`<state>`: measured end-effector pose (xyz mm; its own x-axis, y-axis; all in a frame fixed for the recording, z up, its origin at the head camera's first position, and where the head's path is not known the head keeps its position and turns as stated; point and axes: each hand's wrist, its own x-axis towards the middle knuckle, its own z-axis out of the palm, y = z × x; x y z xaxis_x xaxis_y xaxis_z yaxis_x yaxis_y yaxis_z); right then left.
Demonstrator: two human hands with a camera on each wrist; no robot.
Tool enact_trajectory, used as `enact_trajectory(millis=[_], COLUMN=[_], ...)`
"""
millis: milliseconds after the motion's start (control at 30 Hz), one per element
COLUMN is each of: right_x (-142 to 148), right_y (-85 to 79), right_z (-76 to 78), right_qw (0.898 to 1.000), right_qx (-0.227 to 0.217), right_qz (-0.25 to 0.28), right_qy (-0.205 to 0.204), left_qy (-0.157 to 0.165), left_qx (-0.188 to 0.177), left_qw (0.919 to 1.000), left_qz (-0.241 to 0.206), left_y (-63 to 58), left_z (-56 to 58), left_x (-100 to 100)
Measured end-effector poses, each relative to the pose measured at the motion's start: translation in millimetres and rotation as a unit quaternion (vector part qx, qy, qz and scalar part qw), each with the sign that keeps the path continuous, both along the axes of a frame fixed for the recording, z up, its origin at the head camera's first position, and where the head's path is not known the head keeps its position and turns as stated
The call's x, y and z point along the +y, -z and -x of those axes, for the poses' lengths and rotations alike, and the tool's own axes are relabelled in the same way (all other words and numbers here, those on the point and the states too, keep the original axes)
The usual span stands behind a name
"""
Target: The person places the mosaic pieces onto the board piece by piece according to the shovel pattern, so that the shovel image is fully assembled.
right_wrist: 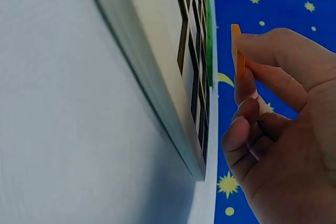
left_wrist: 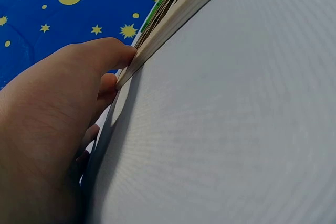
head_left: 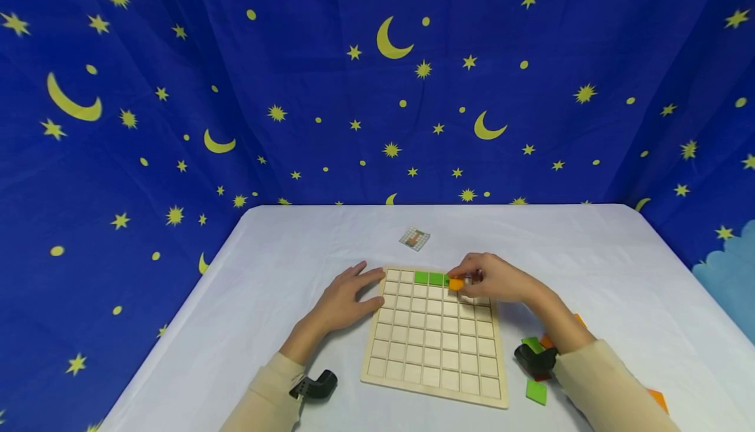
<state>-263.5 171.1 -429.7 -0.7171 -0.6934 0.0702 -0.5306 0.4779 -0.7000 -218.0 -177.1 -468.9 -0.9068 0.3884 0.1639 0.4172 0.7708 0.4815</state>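
A square wooden grid board [head_left: 432,340] lies on the white table. Green square tiles [head_left: 428,278] fill several cells in its far row. Between thumb and fingers my right hand [head_left: 498,278] pinches an orange square tile [head_left: 456,284], held just above the board beside the green ones. The right wrist view shows that orange tile [right_wrist: 239,51] on edge, apart from the board. My left hand [head_left: 345,297] rests at the board's left edge, its thumb and forefinger touching the rim. In the left wrist view the left hand's fingers [left_wrist: 113,56] lie straight against the board's side.
A small card with a printed grid pattern [head_left: 415,238] lies beyond the board. Loose green tiles [head_left: 536,392] and orange tiles [head_left: 658,400] are scattered to the right, partly under the right forearm. A blue curtain with stars and moons [head_left: 413,91] hangs behind the table.
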Motion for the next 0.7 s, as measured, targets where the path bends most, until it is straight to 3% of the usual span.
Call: enact_trajectory(millis=[700], right_x=[-26.1], right_y=[0.3], right_z=[-3.7], right_qw=[1.000], right_qx=[0.017], right_qz=[-0.020], right_qy=[-0.009], left_qy=[-0.005], left_qx=[-0.003], left_qw=[1.0000], left_qz=[0.002], left_y=[1.4], left_z=[-0.1], left_x=[-0.4])
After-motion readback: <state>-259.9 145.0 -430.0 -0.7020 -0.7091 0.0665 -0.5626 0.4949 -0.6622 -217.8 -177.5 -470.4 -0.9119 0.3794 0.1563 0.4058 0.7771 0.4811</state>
